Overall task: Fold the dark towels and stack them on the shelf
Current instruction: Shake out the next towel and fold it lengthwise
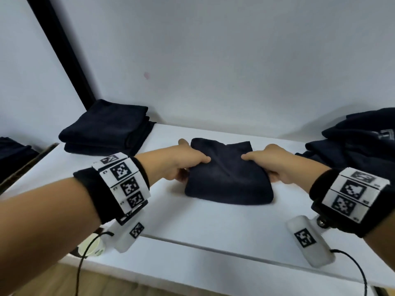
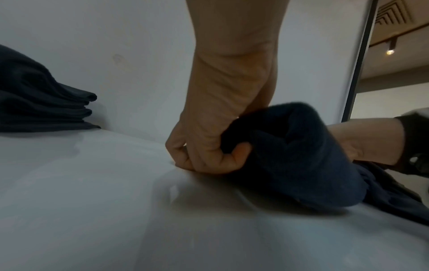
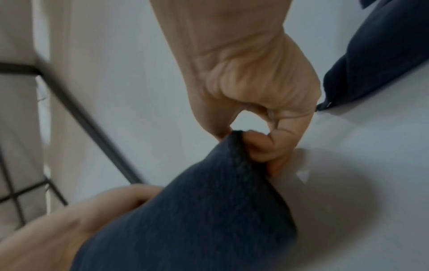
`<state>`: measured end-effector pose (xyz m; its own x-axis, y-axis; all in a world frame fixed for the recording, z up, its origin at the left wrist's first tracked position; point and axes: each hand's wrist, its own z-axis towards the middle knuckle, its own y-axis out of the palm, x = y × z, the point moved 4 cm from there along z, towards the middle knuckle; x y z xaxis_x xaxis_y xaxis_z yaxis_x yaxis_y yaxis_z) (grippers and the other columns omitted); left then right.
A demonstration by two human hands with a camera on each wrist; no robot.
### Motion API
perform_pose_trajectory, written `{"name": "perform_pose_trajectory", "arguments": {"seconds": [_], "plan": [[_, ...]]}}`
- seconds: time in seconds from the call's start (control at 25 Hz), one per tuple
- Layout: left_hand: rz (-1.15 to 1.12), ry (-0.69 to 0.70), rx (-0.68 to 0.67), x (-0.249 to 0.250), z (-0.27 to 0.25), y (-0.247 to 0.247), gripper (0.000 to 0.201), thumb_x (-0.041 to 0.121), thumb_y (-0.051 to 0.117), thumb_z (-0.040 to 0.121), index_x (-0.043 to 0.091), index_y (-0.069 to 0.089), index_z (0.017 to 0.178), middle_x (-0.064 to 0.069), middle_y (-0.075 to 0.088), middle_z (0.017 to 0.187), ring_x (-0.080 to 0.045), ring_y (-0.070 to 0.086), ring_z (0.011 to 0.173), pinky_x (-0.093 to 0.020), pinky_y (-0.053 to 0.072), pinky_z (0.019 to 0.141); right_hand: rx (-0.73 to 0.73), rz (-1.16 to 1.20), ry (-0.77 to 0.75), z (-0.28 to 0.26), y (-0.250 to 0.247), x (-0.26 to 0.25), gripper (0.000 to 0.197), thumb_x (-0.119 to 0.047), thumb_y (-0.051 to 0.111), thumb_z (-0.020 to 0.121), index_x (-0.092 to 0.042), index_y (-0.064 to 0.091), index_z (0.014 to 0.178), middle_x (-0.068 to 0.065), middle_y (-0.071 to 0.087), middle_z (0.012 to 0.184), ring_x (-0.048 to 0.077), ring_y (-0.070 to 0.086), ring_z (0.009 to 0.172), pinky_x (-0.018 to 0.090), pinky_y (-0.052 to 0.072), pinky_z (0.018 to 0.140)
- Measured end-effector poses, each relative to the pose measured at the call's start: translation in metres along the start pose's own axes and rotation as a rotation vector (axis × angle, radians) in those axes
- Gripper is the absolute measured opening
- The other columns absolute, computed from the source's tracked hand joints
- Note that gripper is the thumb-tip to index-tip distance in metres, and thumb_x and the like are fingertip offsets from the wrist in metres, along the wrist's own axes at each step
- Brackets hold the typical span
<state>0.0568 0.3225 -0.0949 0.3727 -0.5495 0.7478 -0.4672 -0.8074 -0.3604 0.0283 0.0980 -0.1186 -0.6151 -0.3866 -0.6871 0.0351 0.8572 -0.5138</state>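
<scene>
dark towel [image 1: 228, 176], partly folded, is lain mid-shelf [image 1: 213, 221] between both hands; its left edge is gripped by the left hand [image 1: 181, 163], its right edge pinched by the right hand [image 1: 275, 165]. the folded stack [image 1: 106, 129] is found far left, nearer the left hand.

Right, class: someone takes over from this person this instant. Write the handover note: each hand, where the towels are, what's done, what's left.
Left hand: grips the left edge of the folded towel.
Right hand: pinches its right edge.
The towel lies mid-shelf, folded small.
Done: a stack of folded towels sits back left against the wall.
Left: put this towel on the stack, then fold the unfolded dark pile at the right.
</scene>
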Motion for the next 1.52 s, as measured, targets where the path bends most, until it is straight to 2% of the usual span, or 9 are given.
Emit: {"name": "perform_pose_trajectory", "arguments": {"seconds": [0.24,0.4,0.56,0.72,0.88,1.12,1.28,1.4,1.52], "plan": [[-0.282,0.127,0.036,0.009,-0.007,-0.038,0.058,0.021,0.062,0.092,0.037,0.033,0.139,-0.004,0.065,0.102,-0.018,0.061,0.079,-0.025,0.054,0.062,-0.331,0.337,0.081,-0.014,0.021,-0.032,0.023,-0.031,0.067,0.084,-0.022,0.071,0.105,0.002,0.075,0.109,0.026,0.069,0.101,0.039,0.049,0.099],[-0.336,0.236,0.253,0.018,-0.019,-0.137,0.038,0.017,0.064,0.090,0.027,0.048,0.123,-0.001,0.065,0.101,-0.014,0.065,0.083,-0.031,0.055,0.073,-0.417,0.489,-0.098,-0.024,0.065,-0.117,0.030,-0.031,0.057,0.094,-0.018,0.068,0.118,0.003,0.073,0.115,0.022,0.070,0.098,0.033,0.055,0.084],[-0.279,0.262,0.382,0.022,-0.016,-0.244,0.005,0.020,0.062,0.089,0.016,0.065,0.089,-0.003,0.071,0.079,-0.016,0.067,0.071,-0.027,0.052,0.064,-0.367,0.571,-0.256,-0.023,0.124,-0.216,0.026,-0.037,0.061,0.094,-0.020,0.067,0.113,0.001,0.076,0.104,0.019,0.073,0.091,0.031,0.060,0.071],[-0.126,0.223,0.487,-0.005,0.015,-0.305,0.010,0.021,0.056,0.096,0.016,0.062,0.101,-0.008,0.067,0.099,-0.018,0.064,0.078,-0.036,0.055,0.077,-0.370,0.531,-0.265,-0.005,0.203,-0.263,0.025,-0.040,0.058,0.096,-0.019,0.066,0.106,0.002,0.074,0.100,0.023,0.072,0.092,0.035,0.060,0.072],[0.120,0.138,0.484,-0.049,0.058,-0.301,0.039,0.030,0.046,0.102,0.016,0.044,0.139,-0.003,0.053,0.124,-0.017,0.050,0.098,-0.030,0.039,0.082,-0.310,0.405,-0.207,0.020,0.239,-0.242,0.033,-0.041,0.056,0.097,-0.020,0.058,0.122,0.004,0.069,0.111,0.024,0.067,0.099,0.037,0.058,0.080],[0.217,0.306,0.509,-0.044,0.062,-0.321,0.043,0.023,0.034,0.106,0.025,0.032,0.148,-0.009,0.046,0.143,-0.021,0.048,0.110,-0.029,0.039,0.090,-0.293,0.414,-0.220,0.019,0.243,-0.252,0.036,-0.048,0.055,0.096,-0.020,0.058,0.118,0.002,0.069,0.108,0.023,0.067,0.094,0.034,0.057,0.068],[0.579,0.299,0.597,-0.045,0.065,-0.315,0.041,0.024,0.032,0.105,0.021,0.034,0.146,-0.018,0.043,0.138,-0.031,0.055,0.104,-0.035,0.042,0.087,-0.186,0.146,-0.278,0.017,0.230,-0.254,0.042,-0.045,0.059,0.093,-0.014,0.057,0.122,0.005,0.066,0.111,0.023,0.063,0.085,0.032,0.054,0.065],[0.692,0.498,0.755,-0.022,0.054,-0.306,0.036,0.023,0.033,0.102,0.009,0.050,0.130,-0.015,0.052,0.125,-0.032,0.056,0.105,-0.043,0.047,0.090,0.234,-0.594,-0.739,0.005,0.214,-0.278,0.063,-0.058,0.049,0.091,-0.009,0.045,0.131,0.011,0.053,0.130,0.033,0.056,0.113,0.040,0.050,0.084],[0.726,0.415,0.445,-0.031,0.067,-0.282,0.046,0.029,0.027,0.105,0.015,0.040,0.147,-0.014,0.039,0.152,-0.031,0.035,0.140,-0.044,0.028,0.115,-0.019,-0.915,-0.834,-0.006,0.250,-0.268,0.081,-0.065,0.025,0.096,-0.010,0.020,0.154,0.015,0.016,0.161,0.034,0.015,0.149,0.048,0.026,0.116]]}}
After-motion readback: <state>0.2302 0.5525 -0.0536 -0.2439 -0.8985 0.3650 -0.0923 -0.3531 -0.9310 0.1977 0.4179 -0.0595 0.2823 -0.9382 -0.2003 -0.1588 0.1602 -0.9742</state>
